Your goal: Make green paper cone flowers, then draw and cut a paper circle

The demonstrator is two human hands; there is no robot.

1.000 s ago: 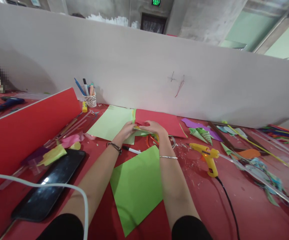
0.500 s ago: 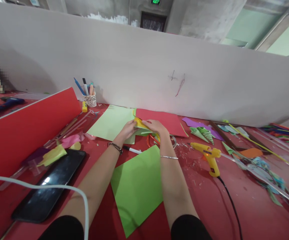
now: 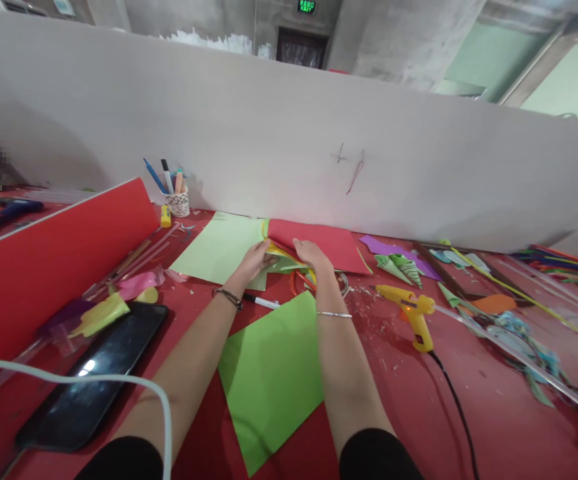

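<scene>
A stack of coloured paper lies against the white partition, with a red sheet on top and a yellow sheet showing at its front left edge. My left hand is closed at that corner, its fingers on the paper edges. My right hand pinches the raised front edge of the red sheet; the fingertips are partly hidden. Under my left hand spreads a pale green sheet. Between my forearms lies a bright green sheet, with a white marker just beyond it.
A yellow glue gun with a black cord rests to the right. On the left are a phone, a white cable, a red board and a cup of pens. Paper scraps lie right of the stack.
The yellow paper that was lifted between my hands has gone down. The red sheet's front edge is now raised under my right hand. The view has shifted slightly.
</scene>
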